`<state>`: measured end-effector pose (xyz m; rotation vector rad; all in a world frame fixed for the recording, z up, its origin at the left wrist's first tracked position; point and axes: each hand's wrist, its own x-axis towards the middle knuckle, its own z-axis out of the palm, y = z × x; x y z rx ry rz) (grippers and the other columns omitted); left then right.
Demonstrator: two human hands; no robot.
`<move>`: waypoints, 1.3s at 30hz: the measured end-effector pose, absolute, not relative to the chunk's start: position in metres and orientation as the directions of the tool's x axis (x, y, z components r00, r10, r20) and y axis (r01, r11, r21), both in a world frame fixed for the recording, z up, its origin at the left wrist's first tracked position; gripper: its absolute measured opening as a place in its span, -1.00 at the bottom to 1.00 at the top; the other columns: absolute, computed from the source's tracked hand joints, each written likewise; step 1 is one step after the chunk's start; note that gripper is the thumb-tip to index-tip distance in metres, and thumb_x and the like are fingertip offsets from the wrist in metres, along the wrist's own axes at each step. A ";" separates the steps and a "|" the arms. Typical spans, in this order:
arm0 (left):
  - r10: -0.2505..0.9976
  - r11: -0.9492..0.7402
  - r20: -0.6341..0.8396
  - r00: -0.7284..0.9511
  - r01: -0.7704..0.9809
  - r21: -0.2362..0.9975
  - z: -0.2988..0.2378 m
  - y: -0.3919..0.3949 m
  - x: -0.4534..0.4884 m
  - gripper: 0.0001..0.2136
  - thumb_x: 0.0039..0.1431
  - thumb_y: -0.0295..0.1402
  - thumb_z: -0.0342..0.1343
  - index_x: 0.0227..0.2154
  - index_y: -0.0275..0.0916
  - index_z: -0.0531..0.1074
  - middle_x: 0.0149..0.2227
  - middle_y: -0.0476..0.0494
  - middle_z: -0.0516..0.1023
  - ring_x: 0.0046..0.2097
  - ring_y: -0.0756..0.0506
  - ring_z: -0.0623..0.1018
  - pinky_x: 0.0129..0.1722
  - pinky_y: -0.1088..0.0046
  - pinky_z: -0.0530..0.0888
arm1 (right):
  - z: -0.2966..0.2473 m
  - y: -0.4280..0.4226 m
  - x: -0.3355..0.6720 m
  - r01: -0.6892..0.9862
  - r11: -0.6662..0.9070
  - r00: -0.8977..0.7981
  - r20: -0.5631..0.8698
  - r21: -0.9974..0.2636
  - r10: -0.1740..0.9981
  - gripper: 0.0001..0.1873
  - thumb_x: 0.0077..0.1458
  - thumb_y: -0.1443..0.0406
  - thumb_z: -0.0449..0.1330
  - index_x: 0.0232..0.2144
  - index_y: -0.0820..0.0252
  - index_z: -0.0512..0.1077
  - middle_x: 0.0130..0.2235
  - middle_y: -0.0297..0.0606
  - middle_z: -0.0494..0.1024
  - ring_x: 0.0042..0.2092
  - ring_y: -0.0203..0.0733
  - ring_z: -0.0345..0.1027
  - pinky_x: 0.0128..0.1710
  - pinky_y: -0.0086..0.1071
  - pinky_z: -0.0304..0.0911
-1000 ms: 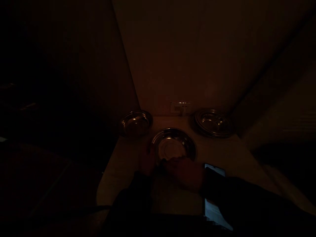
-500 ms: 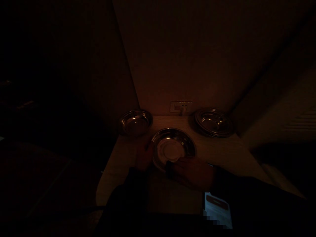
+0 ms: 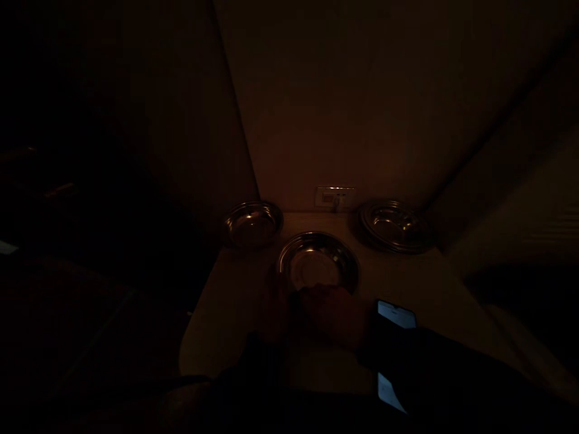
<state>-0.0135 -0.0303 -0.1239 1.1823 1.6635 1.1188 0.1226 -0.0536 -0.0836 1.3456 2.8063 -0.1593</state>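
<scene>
The scene is very dark. A round steel plate (image 3: 316,262) lies in the middle of a pale table (image 3: 226,313). My left hand (image 3: 275,304) rests at the plate's left near rim. My right hand (image 3: 335,313) covers the plate's near edge, its fingers curled over something dark that I cannot make out. A lit phone (image 3: 394,316) lies on the table under my right forearm.
Two more steel plates sit at the back, one at the left (image 3: 252,223) and one at the right (image 3: 392,224). A wall socket (image 3: 335,196) is on the wall between them. Walls close in behind and on both sides.
My right hand has shifted left and forward over the plate's near edge. More of the phone's upper part shows beside my forearm. My left hand has barely moved.
</scene>
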 end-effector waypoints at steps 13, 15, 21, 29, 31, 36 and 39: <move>0.982 0.143 -0.095 -0.161 0.323 0.936 -0.118 -0.009 -0.016 -0.60 0.26 -0.32 -0.08 0.13 -0.26 0.34 0.12 -0.23 0.44 0.14 -0.18 0.42 0.13 0.27 0.31 | -0.080 -0.050 0.165 0.651 0.750 -0.759 -0.077 -0.117 0.647 -0.69 0.26 0.20 -0.01 -0.18 0.29 0.42 -0.21 -0.06 0.54 -0.20 -0.10 0.41 -0.26 -0.27 0.28; 0.976 0.159 -0.101 -0.195 0.310 0.937 -0.118 -0.007 -0.015 -0.61 0.25 -0.35 -0.08 0.11 -0.32 0.36 0.13 -0.28 0.42 0.16 -0.19 0.40 0.14 0.25 0.31 | -0.081 -0.055 0.147 0.694 0.709 -0.719 -0.079 -0.123 0.690 -0.66 0.28 0.19 -0.06 -0.16 0.29 0.41 -0.21 -0.08 0.55 -0.22 -0.10 0.42 -0.32 -0.30 0.27; 0.993 0.116 -0.103 -0.061 0.275 0.955 -0.117 0.005 -0.026 -0.65 0.21 -0.29 0.01 0.03 -0.24 0.44 0.04 -0.20 0.52 0.08 -0.17 0.48 0.09 0.24 0.38 | -0.078 -0.056 0.172 0.648 0.735 -0.758 -0.080 -0.197 0.647 -0.65 0.30 0.16 -0.08 -0.15 0.26 0.41 -0.21 -0.13 0.55 -0.21 -0.15 0.41 -0.25 -0.32 0.26; 0.990 0.107 -0.080 -0.119 0.244 0.964 -0.119 0.009 -0.019 -0.67 0.21 -0.33 0.00 -0.02 -0.30 0.47 0.01 -0.23 0.53 0.06 -0.18 0.50 0.08 0.23 0.39 | -0.077 -0.053 0.164 0.672 0.724 -0.740 -0.102 -0.159 0.665 -0.64 0.29 0.19 -0.08 -0.22 0.26 0.44 -0.23 -0.12 0.56 -0.23 -0.14 0.42 -0.28 -0.31 0.26; 0.980 0.167 -0.136 -0.146 0.226 0.960 -0.116 0.011 -0.019 -0.68 0.20 -0.34 0.02 -0.03 -0.32 0.47 -0.01 -0.26 0.55 0.03 -0.18 0.52 0.05 0.25 0.42 | -0.081 -0.058 0.147 0.694 0.702 -0.718 -0.096 -0.160 0.689 -0.64 0.29 0.17 -0.08 -0.14 0.26 0.42 -0.19 -0.11 0.55 -0.20 -0.12 0.42 -0.30 -0.32 0.27; 0.979 0.173 -0.135 -0.155 0.271 0.947 -0.110 0.003 -0.025 -0.65 0.24 -0.26 -0.05 -0.02 -0.30 0.46 0.02 -0.26 0.53 0.06 -0.19 0.49 0.07 0.24 0.39 | -0.085 -0.060 0.139 0.740 0.662 -0.672 -0.100 -0.121 0.734 -0.64 0.29 0.16 -0.06 -0.14 0.27 0.41 -0.17 -0.07 0.55 -0.19 -0.08 0.43 -0.31 -0.29 0.30; 0.977 0.187 -0.149 -0.154 0.272 0.944 -0.113 -0.015 -0.023 -0.62 0.27 -0.23 -0.11 0.04 -0.27 0.41 0.10 -0.25 0.46 0.12 -0.19 0.43 0.14 0.22 0.31 | -0.084 -0.057 0.136 0.760 0.641 -0.649 -0.087 -0.108 0.756 -0.65 0.29 0.16 -0.05 -0.16 0.28 0.42 -0.19 -0.08 0.56 -0.20 -0.07 0.43 -0.32 -0.30 0.30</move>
